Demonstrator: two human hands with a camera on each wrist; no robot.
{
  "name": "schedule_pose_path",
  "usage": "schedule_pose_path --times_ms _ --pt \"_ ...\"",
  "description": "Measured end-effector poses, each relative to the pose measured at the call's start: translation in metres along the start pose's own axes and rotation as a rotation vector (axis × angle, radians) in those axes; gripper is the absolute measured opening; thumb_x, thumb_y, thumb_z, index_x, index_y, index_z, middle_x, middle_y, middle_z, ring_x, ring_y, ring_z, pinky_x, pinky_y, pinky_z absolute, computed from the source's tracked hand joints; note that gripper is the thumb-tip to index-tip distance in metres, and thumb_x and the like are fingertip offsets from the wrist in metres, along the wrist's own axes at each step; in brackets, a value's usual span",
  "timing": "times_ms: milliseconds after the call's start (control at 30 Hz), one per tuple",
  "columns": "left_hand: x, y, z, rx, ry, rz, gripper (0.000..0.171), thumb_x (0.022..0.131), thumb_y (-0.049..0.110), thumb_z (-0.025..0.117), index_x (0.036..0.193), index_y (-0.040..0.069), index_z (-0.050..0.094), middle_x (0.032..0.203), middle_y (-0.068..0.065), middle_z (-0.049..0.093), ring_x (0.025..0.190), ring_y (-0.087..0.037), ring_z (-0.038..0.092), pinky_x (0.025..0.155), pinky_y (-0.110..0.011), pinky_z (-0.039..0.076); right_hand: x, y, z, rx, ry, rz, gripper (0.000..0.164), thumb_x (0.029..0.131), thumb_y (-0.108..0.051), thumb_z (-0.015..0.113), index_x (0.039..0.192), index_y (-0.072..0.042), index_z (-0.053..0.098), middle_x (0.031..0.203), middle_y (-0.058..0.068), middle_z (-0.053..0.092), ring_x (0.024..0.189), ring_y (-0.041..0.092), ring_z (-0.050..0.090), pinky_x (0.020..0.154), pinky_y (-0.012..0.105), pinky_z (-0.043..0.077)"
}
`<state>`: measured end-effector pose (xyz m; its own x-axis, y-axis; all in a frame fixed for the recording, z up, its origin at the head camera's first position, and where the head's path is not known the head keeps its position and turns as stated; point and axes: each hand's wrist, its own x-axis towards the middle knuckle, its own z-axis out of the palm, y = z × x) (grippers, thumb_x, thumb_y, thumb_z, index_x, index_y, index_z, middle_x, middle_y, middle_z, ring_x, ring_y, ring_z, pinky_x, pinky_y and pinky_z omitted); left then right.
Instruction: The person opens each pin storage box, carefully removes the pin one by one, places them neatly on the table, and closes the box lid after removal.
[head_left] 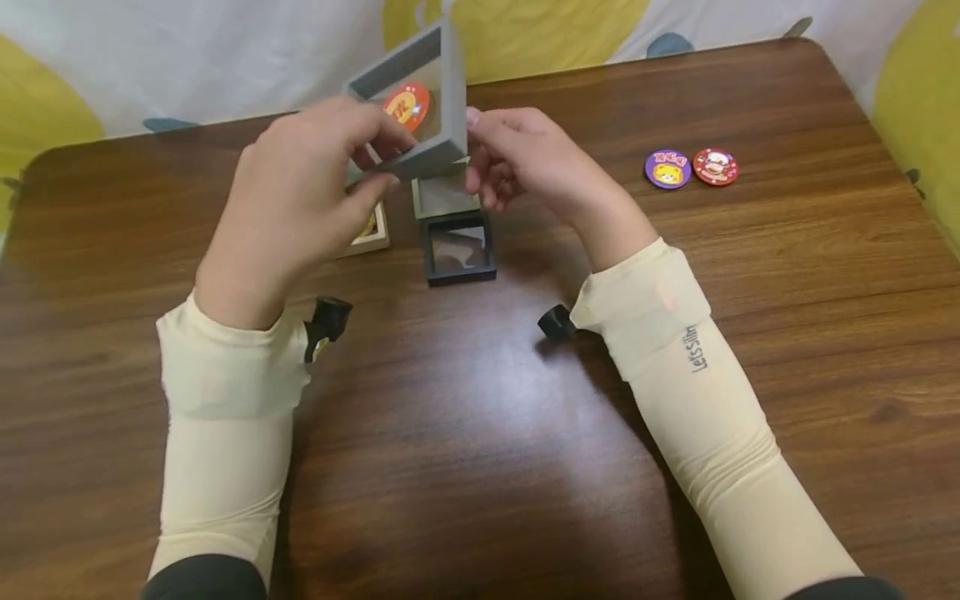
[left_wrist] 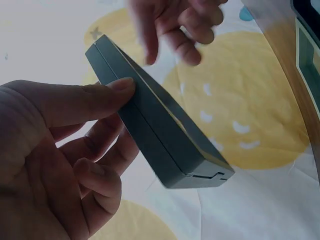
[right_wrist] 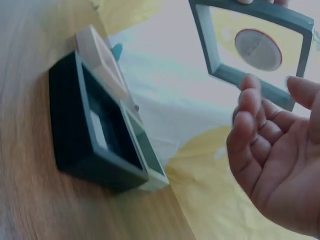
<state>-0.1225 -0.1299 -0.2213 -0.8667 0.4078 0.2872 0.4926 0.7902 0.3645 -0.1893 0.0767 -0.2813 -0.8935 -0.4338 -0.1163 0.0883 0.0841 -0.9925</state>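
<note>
My left hand (head_left: 292,179) grips a grey square display frame (head_left: 453,92) by its lower edge, raised and tilted above the table. Behind the frame's clear film sits a round red-and-orange badge (head_left: 408,106); its pale back (right_wrist: 259,50) shows in the right wrist view. In the left wrist view, the thumb presses the frame's outer side (left_wrist: 150,120). My right hand (head_left: 543,162) hovers close to the frame's right side, fingers loosely bent. The left wrist view shows a gap between this hand and the frame.
On the wooden table (head_left: 525,467) stand a black frame (head_left: 461,277), a pale green frame (head_left: 418,200) behind it, and a cream frame (head_left: 375,243) partly hidden by my left hand. A purple badge (head_left: 667,169) and a red badge (head_left: 716,167) lie at right. Patterned cloth (head_left: 247,58) hangs behind.
</note>
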Motion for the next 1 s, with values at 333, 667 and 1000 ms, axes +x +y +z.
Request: schedule_pose_path --times_ms 333,667,1000 --pt "0.004 0.009 0.01 0.069 -0.05 0.039 0.023 0.084 0.004 0.065 0.105 0.012 0.067 0.101 -0.009 0.068 0.089 -0.027 0.065 0.068 -0.054 0.051 -0.005 -0.004 -0.005 0.367 0.025 -0.039 0.041 0.102 -0.025 0.039 0.077 -0.001 0.061 0.056 0.006 0.054 0.047 0.017 0.047 0.046 0.026 0.041" --pt "0.004 0.014 0.015 0.138 -0.037 0.077 0.023 0.084 0.004 0.065 0.105 0.013 0.066 0.101 -0.009 0.069 0.089 -0.031 0.065 0.064 -0.057 0.051 -0.007 -0.005 -0.009 0.508 -0.014 -0.048 0.038 0.101 -0.017 0.041 0.076 0.002 0.062 0.055 0.008 0.055 0.045 0.018 0.047 0.044 0.026 0.041" --pt "0.002 0.012 0.012 0.142 -0.054 0.043 0.019 0.084 0.008 0.068 0.102 0.01 0.063 0.099 -0.007 0.068 0.086 -0.028 0.063 0.066 -0.053 0.051 -0.007 -0.006 -0.006 0.538 -0.123 -0.117 0.026 0.098 -0.008 0.04 0.085 0.002 0.06 0.06 0.009 0.061 0.048 0.017 0.056 0.047 0.026 0.049"
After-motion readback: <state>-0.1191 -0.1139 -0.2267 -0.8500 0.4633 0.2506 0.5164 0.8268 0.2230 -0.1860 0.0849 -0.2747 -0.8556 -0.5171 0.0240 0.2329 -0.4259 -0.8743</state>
